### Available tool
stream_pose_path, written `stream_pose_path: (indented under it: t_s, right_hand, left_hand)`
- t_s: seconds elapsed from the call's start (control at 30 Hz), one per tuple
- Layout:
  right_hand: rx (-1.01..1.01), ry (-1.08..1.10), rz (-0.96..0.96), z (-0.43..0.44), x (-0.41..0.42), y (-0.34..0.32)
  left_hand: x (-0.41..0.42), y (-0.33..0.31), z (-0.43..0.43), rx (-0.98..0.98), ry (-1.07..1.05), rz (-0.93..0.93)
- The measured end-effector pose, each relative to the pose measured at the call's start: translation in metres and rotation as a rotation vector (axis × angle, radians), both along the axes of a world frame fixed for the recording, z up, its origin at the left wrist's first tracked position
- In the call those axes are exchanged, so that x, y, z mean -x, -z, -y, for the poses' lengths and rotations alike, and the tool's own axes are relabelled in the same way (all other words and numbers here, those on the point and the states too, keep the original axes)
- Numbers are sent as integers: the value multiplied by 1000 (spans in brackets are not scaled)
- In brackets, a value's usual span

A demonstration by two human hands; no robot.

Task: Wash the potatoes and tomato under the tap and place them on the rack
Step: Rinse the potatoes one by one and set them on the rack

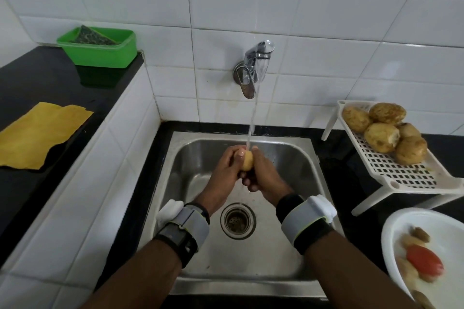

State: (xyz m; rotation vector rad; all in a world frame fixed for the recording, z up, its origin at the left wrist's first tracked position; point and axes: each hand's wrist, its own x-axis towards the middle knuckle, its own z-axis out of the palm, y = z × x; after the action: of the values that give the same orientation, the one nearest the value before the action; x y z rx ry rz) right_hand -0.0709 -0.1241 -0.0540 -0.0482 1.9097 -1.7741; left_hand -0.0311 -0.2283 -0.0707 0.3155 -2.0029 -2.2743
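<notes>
A yellow cloth (42, 133) is laid flat on the left part of the black tabletop (25, 78). A green tub (105, 52) holding a dark scouring pad (91, 36) is set at the back edge, against the tiled wall. In the middle, water is running from a wall tap (253, 68) into a steel sink (298, 165). A potato (247, 162) is held under the stream, over the sink. It is gripped by the left hand (223, 173) from the left and by the right hand (266, 178) from the right, with the fingers (251, 184) of both curled round it. Right of the sink, a white slotted rack (401, 173) is stood on the tabletop, with five potatoes (381, 137) heaped at its back end. At the near right corner, a red tomato (424, 259) and blurred small potatoes (419, 233) are held in a white bowl (396, 228).
</notes>
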Motion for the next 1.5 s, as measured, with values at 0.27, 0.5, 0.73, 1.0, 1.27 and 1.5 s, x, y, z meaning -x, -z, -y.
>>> stream_pose_path:
  t_s: [0.27, 0.5, 0.73, 1.0, 1.27, 1.5]
  right_hand:
    - [-174, 30, -329, 11, -30, -4]
    - [-251, 27, -460, 4, -27, 10]
    - [-285, 37, -517, -5, -14, 9]
    - [-199, -7, -373, -5, -12, -4]
    - [-324, -34, -463, -10, 7, -31]
    - [-396, -85, -485, -10, 8, -40]
  left_hand:
    - [9, -12, -9, -98, -246, 176]
    - [15, -15, -6, 126, -267, 216]
    - [9, -17, 1, 71, -131, 322]
    - [9, -19, 3, 191, -158, 214]
    - [29, -48, 16, 334, -189, 134]
    - [76, -102, 27, 346, -150, 24]
